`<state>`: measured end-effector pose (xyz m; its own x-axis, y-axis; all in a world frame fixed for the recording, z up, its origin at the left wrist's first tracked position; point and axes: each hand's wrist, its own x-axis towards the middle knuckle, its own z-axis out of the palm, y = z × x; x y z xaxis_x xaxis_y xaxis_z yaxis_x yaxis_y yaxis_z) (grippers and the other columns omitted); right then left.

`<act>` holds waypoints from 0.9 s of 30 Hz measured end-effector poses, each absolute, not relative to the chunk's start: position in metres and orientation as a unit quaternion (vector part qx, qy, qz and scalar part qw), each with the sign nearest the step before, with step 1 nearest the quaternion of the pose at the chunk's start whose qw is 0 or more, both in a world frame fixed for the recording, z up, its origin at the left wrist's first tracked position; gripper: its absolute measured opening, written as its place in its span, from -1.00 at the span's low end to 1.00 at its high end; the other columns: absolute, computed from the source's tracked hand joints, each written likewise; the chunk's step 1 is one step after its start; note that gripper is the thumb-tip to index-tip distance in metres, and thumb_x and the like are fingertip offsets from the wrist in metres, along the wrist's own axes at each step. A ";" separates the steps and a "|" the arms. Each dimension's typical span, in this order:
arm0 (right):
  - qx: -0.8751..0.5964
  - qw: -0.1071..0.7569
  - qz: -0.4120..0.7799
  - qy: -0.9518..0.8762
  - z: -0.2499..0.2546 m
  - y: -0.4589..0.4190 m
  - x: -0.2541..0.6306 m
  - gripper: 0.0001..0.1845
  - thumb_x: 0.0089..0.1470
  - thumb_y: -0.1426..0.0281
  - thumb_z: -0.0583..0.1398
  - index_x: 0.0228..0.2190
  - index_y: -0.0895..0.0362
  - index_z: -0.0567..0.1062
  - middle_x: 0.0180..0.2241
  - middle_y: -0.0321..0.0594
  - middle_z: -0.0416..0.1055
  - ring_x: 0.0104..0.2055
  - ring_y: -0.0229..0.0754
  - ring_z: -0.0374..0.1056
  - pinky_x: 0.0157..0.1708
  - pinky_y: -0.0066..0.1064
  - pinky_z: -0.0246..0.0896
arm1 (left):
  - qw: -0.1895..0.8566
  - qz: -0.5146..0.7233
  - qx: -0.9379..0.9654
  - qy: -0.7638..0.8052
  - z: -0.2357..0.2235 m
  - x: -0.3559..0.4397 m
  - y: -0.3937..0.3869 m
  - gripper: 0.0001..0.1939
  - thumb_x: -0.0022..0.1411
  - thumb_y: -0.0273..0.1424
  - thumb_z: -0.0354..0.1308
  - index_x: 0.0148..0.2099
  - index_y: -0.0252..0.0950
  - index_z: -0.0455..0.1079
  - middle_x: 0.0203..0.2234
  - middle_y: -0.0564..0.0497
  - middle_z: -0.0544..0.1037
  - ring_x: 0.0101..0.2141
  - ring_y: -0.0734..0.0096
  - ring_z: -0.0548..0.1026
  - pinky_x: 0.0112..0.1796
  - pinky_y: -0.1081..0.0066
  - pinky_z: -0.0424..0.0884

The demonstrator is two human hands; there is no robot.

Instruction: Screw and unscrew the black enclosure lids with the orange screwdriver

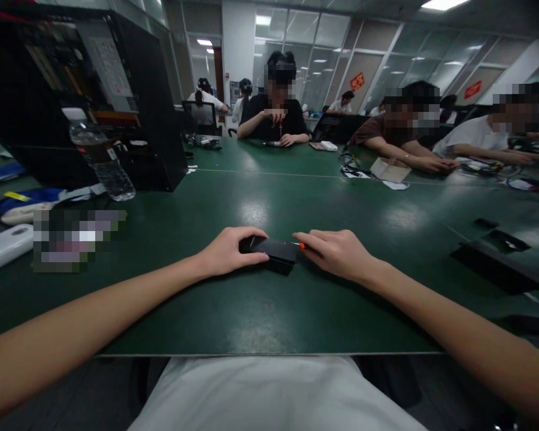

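Observation:
A black box-shaped part (276, 251) lies on the green table in front of me, its long side running left to right. My left hand (231, 251) grips its left end, thumb on the near side and fingers over the far side. In my right hand (335, 251) is a small screwdriver (302, 245) with an orange handle, mostly hidden by the fingers. Its thin shaft points left at the right end of the black part; whether the tip touches a screw is too small to tell.
At left stand an open computer case (153, 114) and a water bottle (103, 155). Black parts (498, 266) lie at right. Across the green table (251, 317), a person (273, 114) works with their hands; a small box (390, 170) and cables lie farther right, near other people.

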<state>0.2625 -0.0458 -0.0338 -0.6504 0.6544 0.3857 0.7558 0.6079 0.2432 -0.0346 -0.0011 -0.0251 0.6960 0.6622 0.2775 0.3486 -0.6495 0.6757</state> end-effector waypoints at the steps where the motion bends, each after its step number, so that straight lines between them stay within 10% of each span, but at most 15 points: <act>1: -0.398 0.127 -0.200 -0.886 -0.034 -0.045 0.260 -0.62 0.39 0.30 -0.01 0.04 0.13 0.51 -0.26 -0.15 0.60 -0.33 -0.24 0.48 -0.45 -0.42 0.13 | 0.313 0.257 0.867 0.289 -0.025 -0.034 -0.001 -0.55 0.21 -0.11 0.34 0.04 -0.28 0.52 -0.15 -0.01 0.63 -0.16 0.26 0.56 -0.13 0.36 0.39; 17: -0.390 0.162 0.023 -0.906 -0.043 -0.031 0.255 -0.59 0.28 0.37 0.07 0.09 0.18 0.47 -0.04 -0.03 0.56 -0.08 -0.09 0.52 -0.09 -0.27 0.39 | 0.370 0.270 0.840 0.291 -0.023 -0.024 -0.003 -0.54 0.14 -0.15 0.38 0.01 -0.30 0.55 -0.19 -0.03 0.64 -0.19 0.25 0.57 -0.13 0.34 0.41; 27: -0.443 0.169 0.013 -0.880 -0.039 -0.026 0.274 -0.64 0.31 0.26 0.10 0.06 0.11 0.48 -0.07 -0.06 0.52 -0.12 -0.09 0.47 -0.12 -0.24 0.38 | 0.625 0.412 0.564 0.348 -0.036 -0.018 0.019 -0.36 0.08 0.17 0.31 -0.21 -0.37 0.49 -0.42 -0.06 0.56 -0.37 0.37 0.52 -0.27 0.36 0.43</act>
<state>0.2741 -0.0256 -0.0394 -0.5506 0.7840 0.2866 0.7752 0.6076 -0.1728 -0.0178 0.0185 -0.0362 0.4184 0.9078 0.0293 -0.1224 0.0244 0.9922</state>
